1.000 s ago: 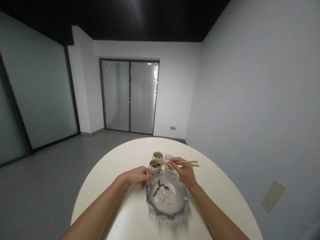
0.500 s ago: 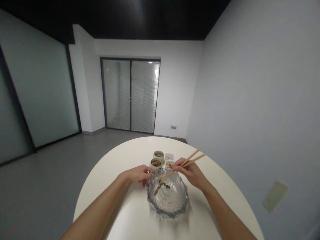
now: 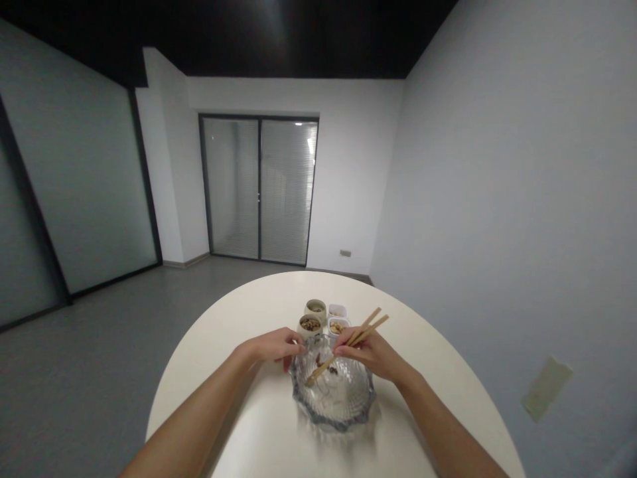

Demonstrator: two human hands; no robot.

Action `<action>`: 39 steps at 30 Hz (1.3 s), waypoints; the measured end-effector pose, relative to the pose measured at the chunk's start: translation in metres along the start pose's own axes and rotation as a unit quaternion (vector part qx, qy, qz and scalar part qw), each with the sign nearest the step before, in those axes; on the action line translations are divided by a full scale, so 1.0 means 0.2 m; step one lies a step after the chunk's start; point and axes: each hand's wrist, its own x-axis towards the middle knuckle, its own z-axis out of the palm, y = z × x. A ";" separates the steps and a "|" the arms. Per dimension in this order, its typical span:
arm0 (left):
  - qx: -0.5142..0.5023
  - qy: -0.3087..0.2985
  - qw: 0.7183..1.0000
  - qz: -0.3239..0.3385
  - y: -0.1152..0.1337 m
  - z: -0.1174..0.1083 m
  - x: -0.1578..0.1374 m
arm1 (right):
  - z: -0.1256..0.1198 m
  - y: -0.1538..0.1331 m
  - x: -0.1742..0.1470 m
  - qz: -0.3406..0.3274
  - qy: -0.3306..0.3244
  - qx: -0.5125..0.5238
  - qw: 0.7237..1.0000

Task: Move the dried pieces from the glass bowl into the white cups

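Observation:
A clear glass bowl (image 3: 343, 398) with a scalloped rim sits at the front of the round table. My right hand (image 3: 365, 352) grips a pair of wooden chopsticks (image 3: 369, 328) over the bowl, their tips low on its left inner side. Small brown pieces (image 3: 332, 370) lie inside; whether the tips pinch one is too small to tell. Fingers of my left hand (image 3: 279, 346) are closed on the bowl's far-left rim. Partly hidden beneath that hand is a red thing (image 3: 286, 364) of a kind I cannot make out.
Beyond the bowl stand a round cup of dark brown pieces (image 3: 310, 324), another round cup (image 3: 316, 308), a white dish of pale pieces (image 3: 338, 326) and a second white dish (image 3: 338, 310). The white table (image 3: 239, 312) has a curved edge near the right wall.
My right hand has moved left and a little nearer, carrying the chopstick tips down to the bowl's left side. My left hand stays at the rim.

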 end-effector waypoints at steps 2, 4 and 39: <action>0.002 0.002 1.000 -0.001 0.00 0.00 0.00 | 0.00 0.00 0.00 -0.003 0.007 -0.010 1.000; 0.003 0.003 1.000 -0.001 0.00 0.00 0.00 | 0.00 0.01 -0.01 -0.007 0.015 -0.017 1.000; -0.003 0.006 1.000 0.002 -0.03 0.00 0.02 | -0.12 0.07 0.03 -0.031 0.234 -0.078 0.969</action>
